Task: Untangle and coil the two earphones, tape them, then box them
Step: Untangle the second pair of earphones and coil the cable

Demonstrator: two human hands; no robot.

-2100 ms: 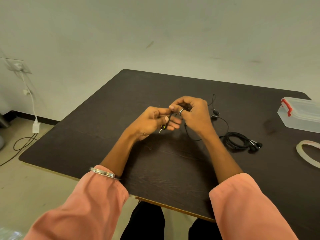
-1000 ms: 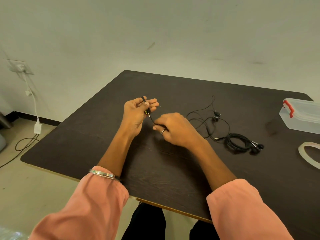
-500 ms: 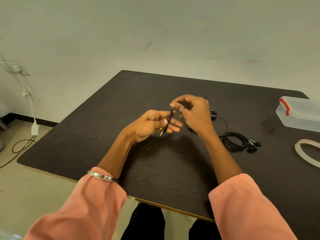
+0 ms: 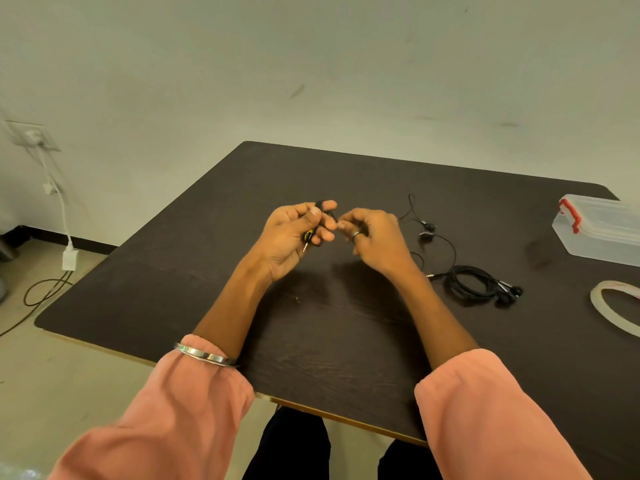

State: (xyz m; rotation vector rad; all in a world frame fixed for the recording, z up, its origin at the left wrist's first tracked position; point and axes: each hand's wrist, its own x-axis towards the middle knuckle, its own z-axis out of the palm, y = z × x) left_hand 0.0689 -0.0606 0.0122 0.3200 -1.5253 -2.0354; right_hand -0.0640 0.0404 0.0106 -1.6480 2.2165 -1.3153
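Head view looks down on a dark desk [image 4: 207,258]. Left hand [image 4: 294,237] curls its grip round loops of one black earphone cable [image 4: 323,216], plug [image 4: 306,242] poking below the palm. Right hand [image 4: 374,237] pinches the same cable near the left fingertips. Loose cable and two earbuds [image 4: 427,230] trail behind the right wrist, partly hidden by it. A second earphone [image 4: 481,284] lies coiled on the desk to the right. Farther right sit one clear box [image 4: 602,233] with red clasp and one tape roll [image 4: 613,306], cut off by the edge.
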